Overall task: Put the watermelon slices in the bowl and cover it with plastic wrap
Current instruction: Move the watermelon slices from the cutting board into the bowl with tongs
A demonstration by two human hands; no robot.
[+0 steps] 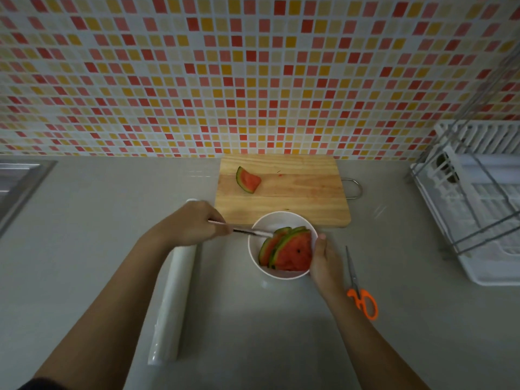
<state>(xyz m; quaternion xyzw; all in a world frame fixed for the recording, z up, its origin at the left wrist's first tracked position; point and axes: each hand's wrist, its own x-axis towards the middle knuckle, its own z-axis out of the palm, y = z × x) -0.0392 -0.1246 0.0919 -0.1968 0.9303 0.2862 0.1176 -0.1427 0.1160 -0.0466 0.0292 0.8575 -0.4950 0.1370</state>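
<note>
Head view, near to far.

Nearest: two bare forearms reach in from the bottom edge over a grey table (253, 333).

Near left: plastic wrap roll (174, 299), white, lying lengthwise from near to far on the table. Its far end passes under the left wrist.

Near right: scissors (363, 302) with orange handles lie flat, blades closed and pointing far. They sit just right of the right wrist, not touching it.

Centre: white bowl (267, 222) stands on the table, its far rim overlapping the near edge of the board. Watermelon slices (292, 254) are stacked inside on the right half, red flesh up and green rinds facing left.

Right hand (323, 260) grasps the bowl's right wall, thumb hooked over the rim, touching the side where the slices lean.

Left hand (197, 223), left of the bowl, is clenched round a thin metal utensil (247, 231). Its tip reaches over the bowl's left rim to the far edge of the slices. What kind of utensil it is cannot be told.

Beyond: wooden cutting board (281, 201) with a metal loop handle (355, 188) at its right end. One lone slice (248, 180) lies on its far left part, well apart from both hands.

Far right: white dish rack (478, 198). Far left: corner of a steel sink (17, 178).

Behind: wall (253, 80) of small red, pink and yellow tiles.
</note>
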